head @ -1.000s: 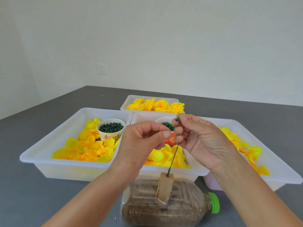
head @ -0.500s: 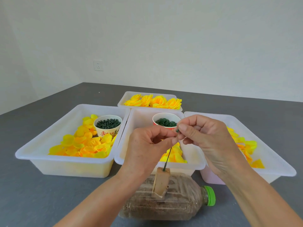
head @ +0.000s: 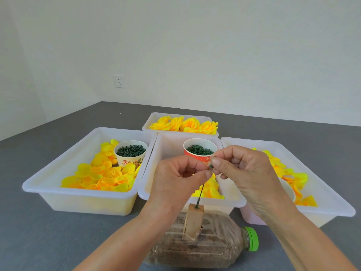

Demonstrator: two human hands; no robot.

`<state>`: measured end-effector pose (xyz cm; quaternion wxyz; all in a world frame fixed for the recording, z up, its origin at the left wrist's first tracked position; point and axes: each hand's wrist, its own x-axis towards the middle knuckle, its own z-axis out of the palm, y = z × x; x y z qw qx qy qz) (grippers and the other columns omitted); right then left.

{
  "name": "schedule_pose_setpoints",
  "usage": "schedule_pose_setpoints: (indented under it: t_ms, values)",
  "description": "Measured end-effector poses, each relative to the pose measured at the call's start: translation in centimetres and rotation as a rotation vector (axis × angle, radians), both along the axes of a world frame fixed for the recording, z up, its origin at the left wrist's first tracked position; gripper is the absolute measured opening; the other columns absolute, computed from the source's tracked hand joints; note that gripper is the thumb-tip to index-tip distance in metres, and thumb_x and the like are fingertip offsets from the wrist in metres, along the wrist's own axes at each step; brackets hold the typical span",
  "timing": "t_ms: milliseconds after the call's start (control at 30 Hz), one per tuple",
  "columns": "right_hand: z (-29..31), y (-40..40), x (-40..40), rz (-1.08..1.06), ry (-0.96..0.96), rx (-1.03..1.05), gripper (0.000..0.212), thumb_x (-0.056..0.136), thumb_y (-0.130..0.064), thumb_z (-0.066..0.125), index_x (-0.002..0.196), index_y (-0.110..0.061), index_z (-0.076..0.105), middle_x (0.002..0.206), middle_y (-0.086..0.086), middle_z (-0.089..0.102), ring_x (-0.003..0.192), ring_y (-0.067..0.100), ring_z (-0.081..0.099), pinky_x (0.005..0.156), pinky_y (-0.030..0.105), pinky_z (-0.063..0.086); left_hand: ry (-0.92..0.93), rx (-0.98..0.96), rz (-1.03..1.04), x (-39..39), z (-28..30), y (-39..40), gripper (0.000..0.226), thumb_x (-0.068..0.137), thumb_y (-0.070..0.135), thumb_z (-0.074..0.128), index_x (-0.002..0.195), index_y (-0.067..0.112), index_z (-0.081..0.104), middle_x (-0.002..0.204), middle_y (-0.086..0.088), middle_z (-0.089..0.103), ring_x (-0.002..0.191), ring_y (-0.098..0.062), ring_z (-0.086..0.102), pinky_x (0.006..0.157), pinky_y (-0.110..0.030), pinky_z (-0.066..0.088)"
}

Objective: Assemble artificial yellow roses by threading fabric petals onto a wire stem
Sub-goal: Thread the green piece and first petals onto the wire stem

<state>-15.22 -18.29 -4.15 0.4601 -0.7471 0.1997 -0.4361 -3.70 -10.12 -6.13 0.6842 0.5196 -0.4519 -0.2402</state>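
A thin green wire stem [head: 201, 193] stands upright in a tan block [head: 193, 222] fixed on a plastic bottle [head: 205, 249] lying on its side. My left hand [head: 175, 184] pinches the stem's top between thumb and forefinger. My right hand [head: 246, 173] pinches a small green piece [head: 210, 166] right at that tip. Loose yellow petals lie in the left bin [head: 58, 182], the middle bin [head: 232, 198] and the right bin [head: 332, 206]. Finished yellow roses [head: 185, 124] fill the far bin.
A white paper cup [head: 130, 155] of dark green parts stands in the left bin. A red cup [head: 199, 153] of green rings stands in the middle bin. The bins sit on a grey table [head: 39, 231], and the bottle has a green cap [head: 252, 238].
Both hands have come down along the stem, closer to the block, with the green piece still at its tip. The camera has tilted up slightly.
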Motion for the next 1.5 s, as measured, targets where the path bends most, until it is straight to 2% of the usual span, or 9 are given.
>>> schedule_pose_setpoints:
  t_ms: [633, 833, 1100, 1333, 1500]
  values:
    - [-0.1, 0.3, 0.2, 0.022, -0.025, 0.035, 0.023, 0.08, 0.0, 0.067, 0.067, -0.019, 0.069, 0.06, -0.003, 0.068, 0.054, 0.003, 0.059, 0.052, 0.014, 0.048, 0.01, -0.006, -0.015, 0.0, 0.0, 0.2, 0.015, 0.073, 0.0, 0.073, 0.064, 0.011, 0.069, 0.056, 0.004, 0.063, 0.048, -0.002, 0.048, 0.047, -0.014, 0.041]
    - [-0.4, 0.2, 0.1, 0.02, -0.047, 0.087, 0.023, 0.081, -0.002, 0.066, 0.067, -0.019, 0.07, 0.058, -0.002, 0.067, 0.052, 0.004, 0.059, 0.051, 0.015, 0.048, 0.001, 0.018, 0.004, 0.1, 0.0, 0.2, 0.011, 0.073, 0.001, 0.074, 0.068, 0.009, 0.069, 0.054, 0.006, 0.061, 0.046, -0.002, 0.047, 0.046, -0.014, 0.041]
    - [-0.8, 0.5, 0.4, 0.025, -0.094, 0.22, 0.012, 0.08, -0.008, 0.067, 0.072, -0.017, 0.07, 0.062, -0.001, 0.069, 0.058, 0.008, 0.062, 0.052, 0.018, 0.05, -0.001, 0.018, 0.011, -0.1, 0.0, 0.3, 0.014, 0.073, 0.002, 0.075, 0.064, 0.01, 0.068, 0.054, 0.003, 0.061, 0.047, -0.005, 0.045, 0.046, -0.016, 0.041]
    - [-0.8, 0.7, 0.3, 0.005, -0.055, 0.118, 0.013, 0.08, -0.005, 0.068, 0.074, -0.016, 0.068, 0.062, 0.0, 0.07, 0.056, 0.006, 0.064, 0.052, 0.017, 0.049, 0.001, 0.028, 0.009, -0.3, 0.0, 0.5, 0.02, 0.074, 0.001, 0.073, 0.062, 0.015, 0.066, 0.051, 0.007, 0.06, 0.046, -0.003, 0.045, 0.046, -0.016, 0.041]
    - [-1.1, 0.7, 0.4, 0.011, -0.092, 0.181, 0.014, 0.078, -0.006, 0.07, 0.072, -0.018, 0.07, 0.064, -0.001, 0.07, 0.057, 0.008, 0.063, 0.054, 0.019, 0.051, 0.022, 0.037, 0.007, -0.3, 0.0, 0.5, 0.016, 0.075, -0.001, 0.072, 0.065, 0.01, 0.066, 0.05, 0.005, 0.058, 0.045, -0.004, 0.045, 0.046, -0.016, 0.041]
